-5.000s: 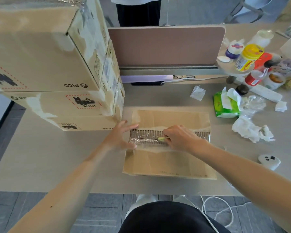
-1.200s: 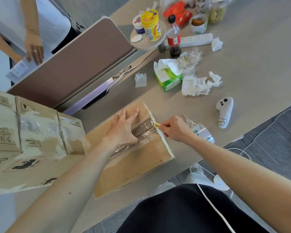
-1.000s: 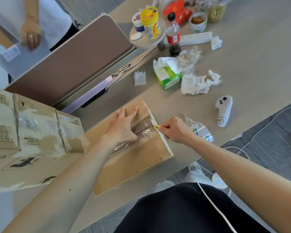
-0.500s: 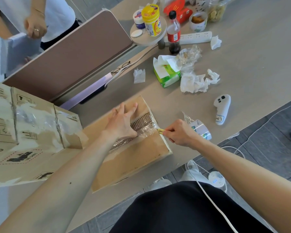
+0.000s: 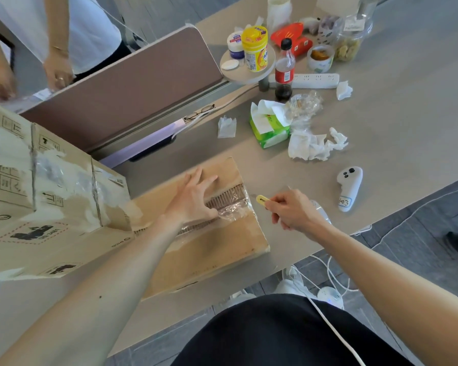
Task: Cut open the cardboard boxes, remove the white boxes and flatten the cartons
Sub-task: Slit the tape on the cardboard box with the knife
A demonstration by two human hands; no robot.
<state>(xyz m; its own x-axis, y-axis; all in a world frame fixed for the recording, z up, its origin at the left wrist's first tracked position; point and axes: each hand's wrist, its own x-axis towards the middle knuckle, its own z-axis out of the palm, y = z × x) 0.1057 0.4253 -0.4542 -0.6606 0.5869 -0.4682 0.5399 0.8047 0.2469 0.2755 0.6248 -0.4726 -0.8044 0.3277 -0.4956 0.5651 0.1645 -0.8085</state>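
A flat brown cardboard box [image 5: 212, 249] lies on the grey table [image 5: 397, 133] in front of me, with clear tape [image 5: 233, 208] along its middle seam. My left hand [image 5: 193, 199] presses flat on the box top, fingers spread over the seam. Just past the box's right end, my right hand [image 5: 291, 211] grips a small yellow cutter [image 5: 261, 199], whose tip points at the end of the seam. A stack of larger taped cartons [image 5: 45, 196] stands at the left, touching the flat box.
A white controller [image 5: 349, 187], crumpled tissues [image 5: 315, 143] and a green tissue pack [image 5: 269, 125] lie to the right. Bottles and jars crowd the far side near a power strip [image 5: 310, 80]. A brown divider panel [image 5: 132, 83] stands behind, with another person [image 5: 58, 40] beyond it. White cables hang off the table's near edge.
My right hand has drawn the cutter rightward along the seam and off the box's right end. The left hand stays pressed on the box. The view has swung left.
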